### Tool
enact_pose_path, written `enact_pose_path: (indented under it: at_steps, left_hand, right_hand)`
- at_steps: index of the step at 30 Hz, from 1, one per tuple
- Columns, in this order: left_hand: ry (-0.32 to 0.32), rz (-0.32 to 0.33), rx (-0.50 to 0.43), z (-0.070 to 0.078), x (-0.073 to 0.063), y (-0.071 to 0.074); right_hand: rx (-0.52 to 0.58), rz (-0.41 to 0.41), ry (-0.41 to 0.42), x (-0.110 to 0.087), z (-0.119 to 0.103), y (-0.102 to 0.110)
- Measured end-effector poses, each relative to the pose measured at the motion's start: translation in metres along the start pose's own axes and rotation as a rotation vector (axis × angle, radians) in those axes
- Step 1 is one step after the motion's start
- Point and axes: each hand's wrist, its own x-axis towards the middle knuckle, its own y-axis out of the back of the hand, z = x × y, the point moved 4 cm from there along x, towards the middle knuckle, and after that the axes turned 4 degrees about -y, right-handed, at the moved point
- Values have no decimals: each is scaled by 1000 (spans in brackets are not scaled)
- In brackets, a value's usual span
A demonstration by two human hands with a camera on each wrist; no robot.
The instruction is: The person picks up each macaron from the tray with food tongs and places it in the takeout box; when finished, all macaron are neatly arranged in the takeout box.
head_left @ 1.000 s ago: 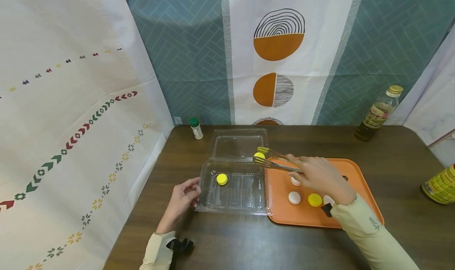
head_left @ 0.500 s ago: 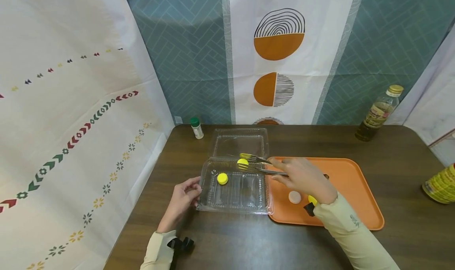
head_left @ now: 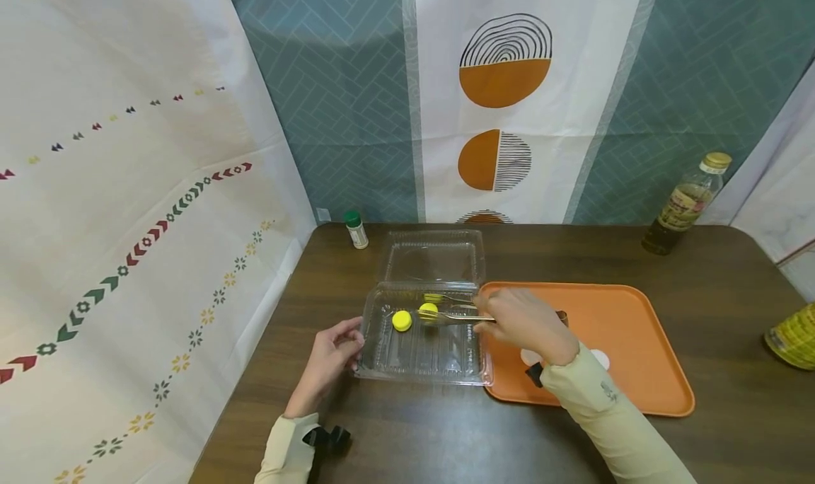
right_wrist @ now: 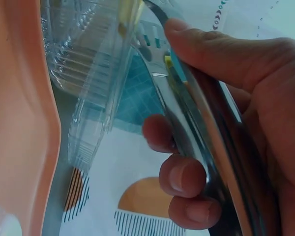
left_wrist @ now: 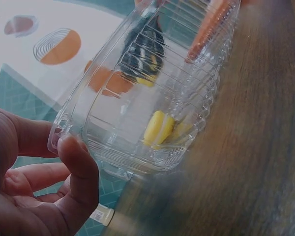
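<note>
This looks like a home kitchen or dining corner, though so curtained that a staged set cannot be ruled out. Teal-and-white printed cloth (head_left: 350, 116) hangs behind the far edge of a dark wood-grain table (head_left: 433, 431), and pale patterned cloth (head_left: 210, 257) along its left edge. A gold-capped bottle of oil-like liquid (head_left: 684, 204) stands near the far right corner, a green-capped shaker (head_left: 356, 230) near the far left; toward the middle sit an orange tray (head_left: 637, 328) and a clear food box (head_left: 414, 360)
</note>
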Motion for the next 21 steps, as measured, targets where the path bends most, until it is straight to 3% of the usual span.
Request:
enact_pose_path:
  at_steps: [8,21]
  left_hand:
    - [-15,0,14,3,1,-1]
    - [4,6,-7,1,-1,-2]
  right_hand:
    - [-110,-16,31,10,-7,-6]
    - [-119,-53,-3,16,-11,-12]
